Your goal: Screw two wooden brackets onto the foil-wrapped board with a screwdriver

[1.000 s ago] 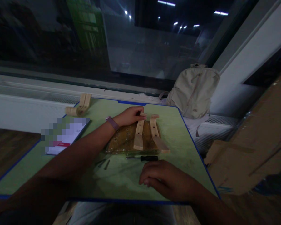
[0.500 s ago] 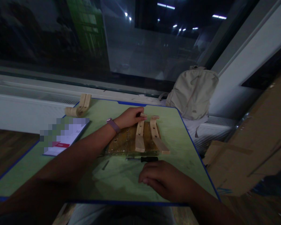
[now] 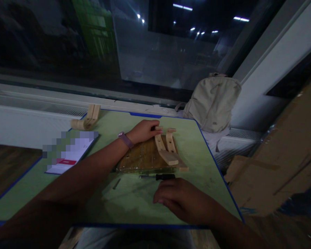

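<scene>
My left hand (image 3: 144, 131) grips the far, hooked end of a bent wooden leg (image 3: 168, 156) with holes along it. This leg is tilted over a second bent wooden leg (image 3: 170, 141), partly covering it. Beneath both is a brown wooden board (image 3: 137, 157) that looks wrapped in clear plastic. My right hand (image 3: 177, 199) rests closed near the front of the table, its fingers curled under; whatever they may hold is hidden. Just beyond it lies a black-handled screwdriver (image 3: 166, 176). A small metal piece, perhaps a screw (image 3: 116, 184), lies left of the screwdriver.
More bent wooden pieces (image 3: 93, 116) stand at the table's far left corner. A printed sheet or booklet (image 3: 69, 157) lies on the left of the green, blue-edged table (image 3: 197, 152). A beige backpack (image 3: 214, 102) sits behind; large cardboard (image 3: 269, 166) stands at right.
The wooden leg in my left hand has swung its near end to the right, now overlapping the other leg. My right hand has stayed in place.
</scene>
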The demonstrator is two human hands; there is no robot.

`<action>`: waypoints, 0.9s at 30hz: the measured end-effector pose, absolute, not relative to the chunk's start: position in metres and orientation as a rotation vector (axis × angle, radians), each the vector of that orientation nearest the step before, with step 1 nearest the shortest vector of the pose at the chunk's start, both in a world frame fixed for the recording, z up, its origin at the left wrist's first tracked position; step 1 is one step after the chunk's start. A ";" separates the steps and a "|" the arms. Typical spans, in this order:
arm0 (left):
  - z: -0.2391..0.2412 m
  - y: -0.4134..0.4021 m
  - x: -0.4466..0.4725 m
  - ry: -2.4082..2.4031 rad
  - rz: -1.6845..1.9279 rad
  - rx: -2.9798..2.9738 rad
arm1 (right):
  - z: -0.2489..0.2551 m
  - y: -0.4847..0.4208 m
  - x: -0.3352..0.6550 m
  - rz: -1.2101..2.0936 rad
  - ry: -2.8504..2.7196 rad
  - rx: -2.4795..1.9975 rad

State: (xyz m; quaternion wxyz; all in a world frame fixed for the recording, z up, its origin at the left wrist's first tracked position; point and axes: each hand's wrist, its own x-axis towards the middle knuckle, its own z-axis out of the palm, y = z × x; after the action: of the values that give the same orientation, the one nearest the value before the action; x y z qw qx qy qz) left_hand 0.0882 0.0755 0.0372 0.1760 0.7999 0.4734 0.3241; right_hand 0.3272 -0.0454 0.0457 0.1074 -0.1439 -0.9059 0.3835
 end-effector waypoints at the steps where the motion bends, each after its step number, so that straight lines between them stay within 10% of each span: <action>1: 0.037 0.075 0.088 1.350 0.909 2.286 | 0.045 -0.045 0.327 1.143 -2.660 -0.401; 12: 0.036 0.075 0.089 1.386 0.854 2.308 | 0.074 -0.054 0.340 1.362 -2.501 -0.153; 27: 0.038 0.072 0.090 1.312 0.855 2.201 | 0.146 0.020 0.336 0.466 -2.497 -0.321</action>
State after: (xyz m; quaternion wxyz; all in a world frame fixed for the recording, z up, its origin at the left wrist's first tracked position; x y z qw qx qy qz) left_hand 0.0895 0.0724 0.0381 0.2182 0.7952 0.4740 0.3087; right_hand 0.3359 0.0201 0.1463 0.2867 -0.1202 -0.9343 0.1742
